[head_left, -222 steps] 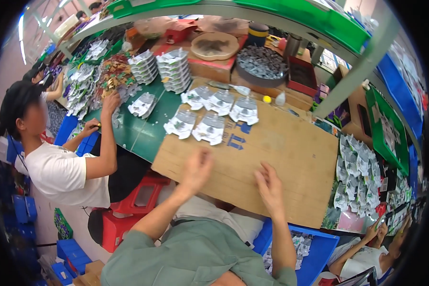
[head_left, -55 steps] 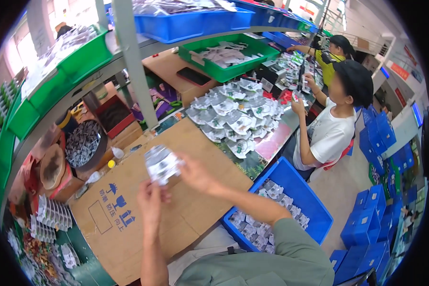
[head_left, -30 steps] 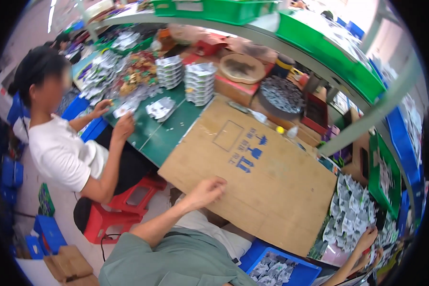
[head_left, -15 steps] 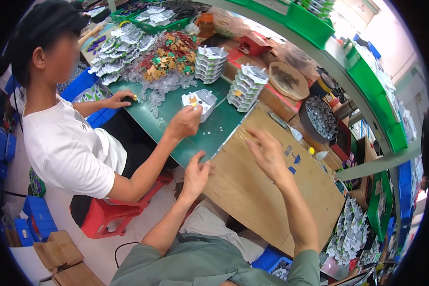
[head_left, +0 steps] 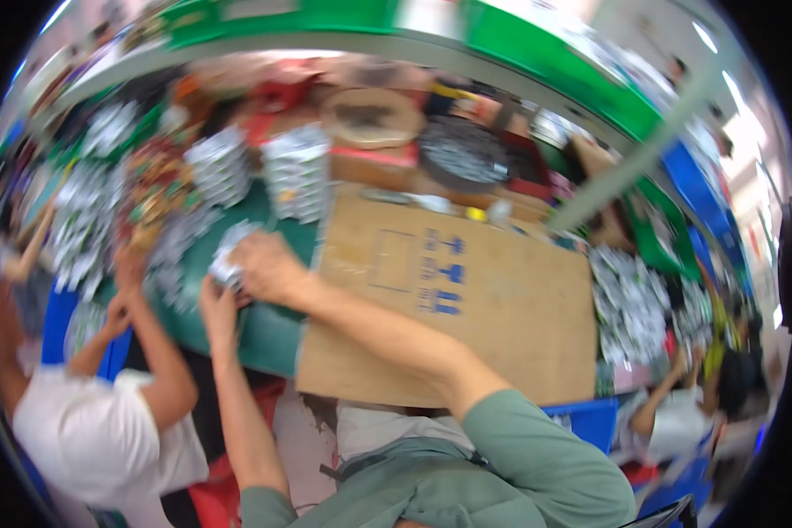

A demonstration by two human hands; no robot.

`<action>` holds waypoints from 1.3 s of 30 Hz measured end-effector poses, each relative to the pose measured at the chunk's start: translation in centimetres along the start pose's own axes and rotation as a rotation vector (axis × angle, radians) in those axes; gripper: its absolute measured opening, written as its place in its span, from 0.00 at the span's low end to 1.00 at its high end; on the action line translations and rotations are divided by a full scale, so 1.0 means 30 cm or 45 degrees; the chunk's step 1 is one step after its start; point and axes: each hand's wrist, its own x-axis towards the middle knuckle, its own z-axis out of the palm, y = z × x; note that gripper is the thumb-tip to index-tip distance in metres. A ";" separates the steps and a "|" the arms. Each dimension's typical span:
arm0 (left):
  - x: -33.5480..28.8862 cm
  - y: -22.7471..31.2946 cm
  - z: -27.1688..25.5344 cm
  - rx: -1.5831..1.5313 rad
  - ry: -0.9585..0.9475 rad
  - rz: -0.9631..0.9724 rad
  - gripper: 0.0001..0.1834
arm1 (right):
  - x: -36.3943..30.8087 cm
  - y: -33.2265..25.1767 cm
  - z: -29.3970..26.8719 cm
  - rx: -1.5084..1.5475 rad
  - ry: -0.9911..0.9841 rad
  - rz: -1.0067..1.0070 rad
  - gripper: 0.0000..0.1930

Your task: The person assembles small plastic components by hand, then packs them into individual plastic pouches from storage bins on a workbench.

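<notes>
On the green work surface [head_left: 268, 330], a pale grey-white moulded plastic part [head_left: 233, 239] sits between my two hands. My right hand [head_left: 271, 268] reaches across to the left and closes on its near right side. My left hand [head_left: 217, 304] grips its lower edge from the near side. Motion blur hides the fingertips and the part's details. Just behind it stand two stacks of similar parts, the left stack [head_left: 217, 169] and the right stack [head_left: 297, 176].
A flat cardboard sheet [head_left: 519, 308] covers the bench to the right. A co-worker in a white shirt [head_left: 88, 440] sits at the left, hands near a colourful parts pile [head_left: 154, 189]. A round tub of small metal-looking pieces [head_left: 462, 154] stands behind; a slanted post [head_left: 642, 167] rises at right.
The view has swung right. My hands have moved from the cardboard and table edge to the plastic part, which the co-worker was touching earlier, and have closed on it.
</notes>
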 end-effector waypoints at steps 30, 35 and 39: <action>-0.499 -0.068 1.311 0.613 -0.717 0.521 0.14 | -0.974 0.383 -1.137 -0.098 0.079 1.455 0.14; -0.460 -0.091 1.282 0.585 -0.820 0.511 0.13 | -1.004 0.426 -1.066 -0.102 0.361 1.284 0.12; -0.491 -0.024 1.269 0.521 -0.898 0.311 0.14 | -1.091 0.401 -1.227 -0.076 0.456 1.380 0.12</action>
